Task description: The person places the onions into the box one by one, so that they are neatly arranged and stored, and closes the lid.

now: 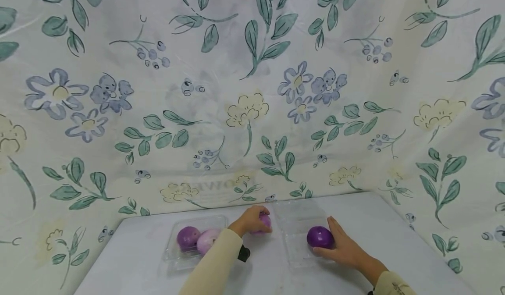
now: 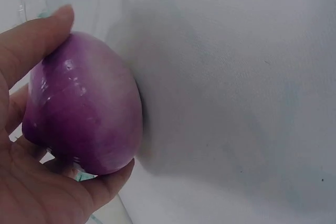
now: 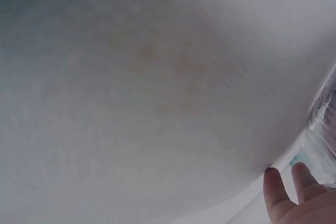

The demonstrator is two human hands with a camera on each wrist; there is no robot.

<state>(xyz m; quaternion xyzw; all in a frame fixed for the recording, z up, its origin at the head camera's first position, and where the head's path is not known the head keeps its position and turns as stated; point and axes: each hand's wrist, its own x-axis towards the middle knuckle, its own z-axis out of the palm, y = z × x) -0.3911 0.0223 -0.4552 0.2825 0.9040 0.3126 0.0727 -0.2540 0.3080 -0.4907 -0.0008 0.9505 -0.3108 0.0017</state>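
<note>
My left hand (image 1: 252, 220) grips a light purple onion (image 1: 263, 224) from its left side, in the middle of the table. The left wrist view shows the thumb and fingers curled round this shiny onion (image 2: 86, 106), close against the white surface. Farther right, my right hand (image 1: 347, 247) holds a darker purple onion (image 1: 320, 237) between thumb and fingers, over a clear plastic tray (image 1: 297, 255). In the right wrist view only some fingers (image 3: 275, 192) show at the lower right corner, and the onion is mostly out of frame.
On the left stands another clear plastic container (image 1: 170, 252) with a purple onion (image 1: 188, 238) and a paler onion (image 1: 207, 241), the latter partly behind my left sleeve (image 1: 215, 260). A flower-patterned curtain (image 1: 252, 111) hangs right behind the white table (image 1: 118, 260).
</note>
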